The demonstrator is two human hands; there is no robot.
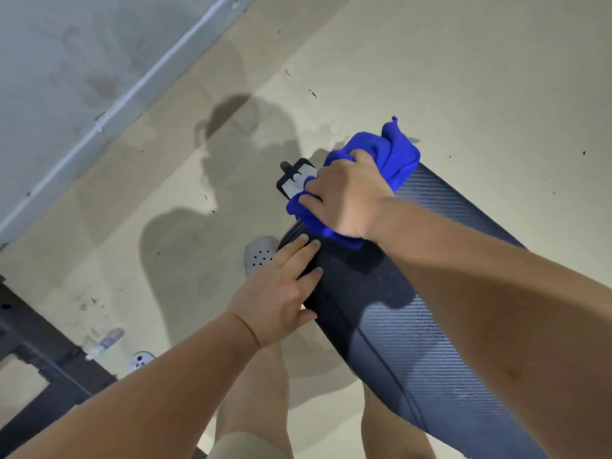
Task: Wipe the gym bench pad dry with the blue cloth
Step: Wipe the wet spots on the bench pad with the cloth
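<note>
The dark ribbed gym bench pad [407, 329] runs from the lower right up toward the middle of the view. At its far end my right hand [347, 193] presses a bunched blue cloth [394, 154] onto the pad. My left hand [281, 293] lies flat on the pad's left edge, fingers spread along the side, holding nothing. Beyond the cloth, a black and white bench frame part [294, 178] sticks out past the pad's end.
The floor is pale concrete [463, 77] with damp patches and shadows. A plastic bottle [106, 342] lies on the floor at the lower left beside a black metal frame [43, 359]. My feet in white clogs [260, 253] stand left of the bench. A grey wall [66, 61] rises at the upper left.
</note>
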